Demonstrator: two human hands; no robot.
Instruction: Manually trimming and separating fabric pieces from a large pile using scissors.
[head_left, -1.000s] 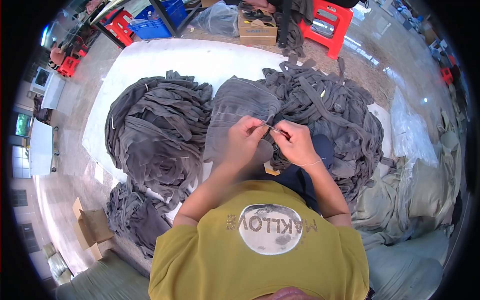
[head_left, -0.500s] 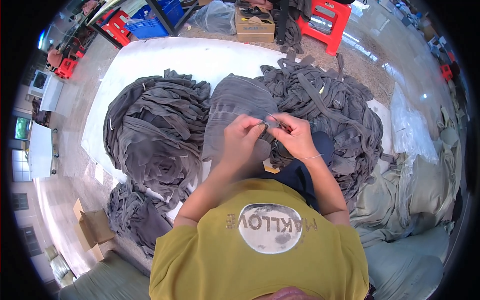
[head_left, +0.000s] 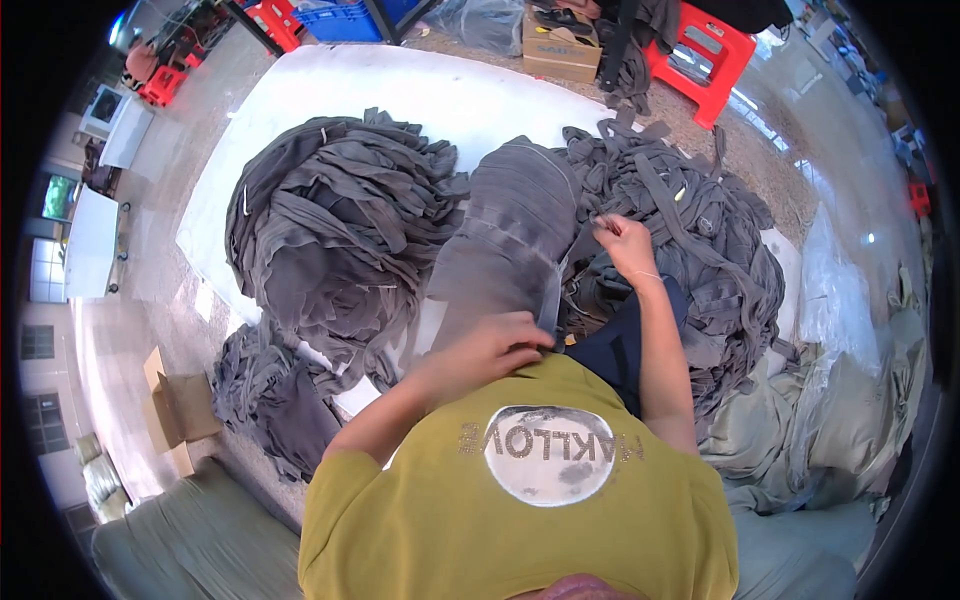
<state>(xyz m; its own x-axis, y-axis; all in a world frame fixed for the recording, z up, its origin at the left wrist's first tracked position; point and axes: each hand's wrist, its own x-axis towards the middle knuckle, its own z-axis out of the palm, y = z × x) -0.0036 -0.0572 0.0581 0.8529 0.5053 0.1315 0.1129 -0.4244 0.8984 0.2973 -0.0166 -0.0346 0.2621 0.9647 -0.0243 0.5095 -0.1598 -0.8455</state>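
Note:
A long dark grey cloth piece (head_left: 515, 220) with seams across it lies lengthwise in front of me, its near end at my lap. At that near end is my left hand (head_left: 495, 345), fingers bent and closed over the cloth edge, slightly blurred. My right hand (head_left: 628, 248) is raised beside the right-hand heap, thumb and fingers pinched together. Something small and dark shows at its fingertips, too small to name. To the left sits a large rounded heap of grey cloth pieces (head_left: 330, 220); to the right, a looser heap with straps (head_left: 720, 250).
A white sheet (head_left: 300, 95) lies under the heaps. A smaller grey pile (head_left: 270, 400) and an open carton (head_left: 180, 415) are at left. Beyond stand a carton (head_left: 562, 50), a red stool (head_left: 705, 60) and a blue crate (head_left: 345, 22). Pale green cloth (head_left: 780, 400) and clear plastic (head_left: 838, 290) lie right.
My hands, close together over the grey cloth before, have parted. The left has come down to my lap; the right has moved up and right. The view has shifted slightly.

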